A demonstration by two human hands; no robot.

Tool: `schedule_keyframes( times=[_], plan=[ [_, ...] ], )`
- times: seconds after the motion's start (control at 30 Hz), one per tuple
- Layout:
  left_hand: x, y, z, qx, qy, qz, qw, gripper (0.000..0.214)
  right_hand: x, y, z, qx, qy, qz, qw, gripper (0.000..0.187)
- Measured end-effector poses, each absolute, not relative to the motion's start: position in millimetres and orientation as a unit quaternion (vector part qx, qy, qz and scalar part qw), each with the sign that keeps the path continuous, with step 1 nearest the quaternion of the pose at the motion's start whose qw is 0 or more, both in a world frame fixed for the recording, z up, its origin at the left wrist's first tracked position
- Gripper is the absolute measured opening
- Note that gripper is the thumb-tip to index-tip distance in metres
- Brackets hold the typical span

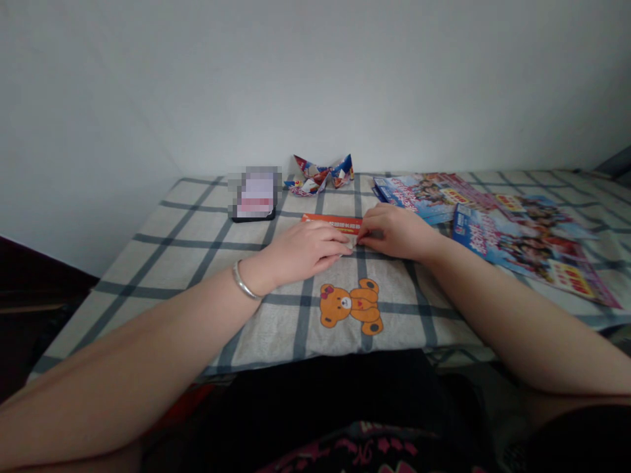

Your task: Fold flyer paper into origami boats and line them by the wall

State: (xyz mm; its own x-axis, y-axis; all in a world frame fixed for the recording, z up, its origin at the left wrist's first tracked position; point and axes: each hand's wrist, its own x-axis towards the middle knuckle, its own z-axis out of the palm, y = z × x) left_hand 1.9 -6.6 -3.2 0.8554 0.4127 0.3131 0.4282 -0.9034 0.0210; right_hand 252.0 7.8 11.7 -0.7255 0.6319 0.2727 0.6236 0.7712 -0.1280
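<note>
A folded piece of printed paper (pixel 340 224), orange with white lettering on its upper strip, lies flat on the checked tablecloth. From the left, my left hand (pixel 310 246) rests over it, fingers bent and pressed together along its near edge. My right hand (pixel 394 230) pinches the paper's right end between thumb and fingers. The fingertips of both hands nearly meet at the near edge, where a pale bit of paper shows. Much of the sheet is hidden under my hands.
Behind my hands stands a folded paper shape (pixel 323 176). A phone (pixel 255 195), partly pixelated, is at the back left. Several printed flyers (pixel 527 243) overlap on the right. The checked tablecloth (pixel 276 328) bears a bear picture (pixel 351 306); a wall rises behind the table.
</note>
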Motion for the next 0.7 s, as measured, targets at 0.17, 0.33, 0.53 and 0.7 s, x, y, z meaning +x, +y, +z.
schedule_keyframes(
  times=[0.17,0.33,0.53,0.7],
  plan=[
    [5,-10,-1,-0.957,-0.234,-0.168,0.001,0.027,252,14,5,-0.338,-0.921,0.043,0.186,0.013],
    [7,-11,-1,-0.958,-0.235,-0.166,0.002,0.027,251,17,1,-0.362,-0.911,0.051,0.190,0.013],
    [8,-11,-4,-0.959,-0.238,-0.149,0.027,0.028,250,20,0,-0.406,-0.892,0.085,0.178,0.010],
    [8,-11,-5,-0.959,-0.242,-0.138,0.042,0.030,251,21,1,-0.458,-0.864,0.091,0.188,0.015]
  ],
)
